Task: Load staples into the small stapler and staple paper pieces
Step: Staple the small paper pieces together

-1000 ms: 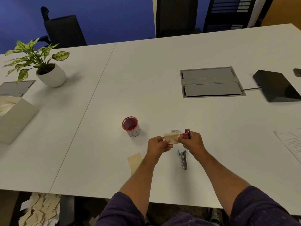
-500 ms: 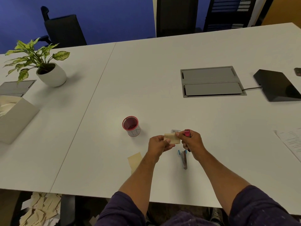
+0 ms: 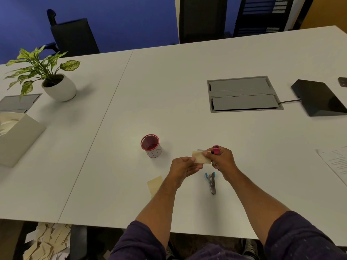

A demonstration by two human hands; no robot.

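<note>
My right hand [image 3: 221, 159] grips a small pink stapler [image 3: 216, 150], whose top end sticks up above my fingers. A tan paper piece [image 3: 200, 156] is pinched at its left edge by my left hand [image 3: 184, 167], and its right edge reaches the stapler. Both hands hover just above the white table [image 3: 187, 91], near its front. A small pale box [image 3: 201, 150], possibly staples, peeks out behind the paper. Another tan paper piece [image 3: 155, 183] lies on the table by my left forearm.
A staple remover with blue tips [image 3: 211, 182] lies below my right hand. A red-rimmed cup [image 3: 151, 145] stands left of the hands. Further off are a potted plant [image 3: 52, 79], a grey cable hatch [image 3: 244, 93], a black device [image 3: 319, 97], printed sheets [image 3: 336, 162] and a white box [image 3: 16, 136].
The hands stay almost in place. The stapler and the paper's right edge have come slightly closer together, and the stapler sits a little deeper in my right hand.
</note>
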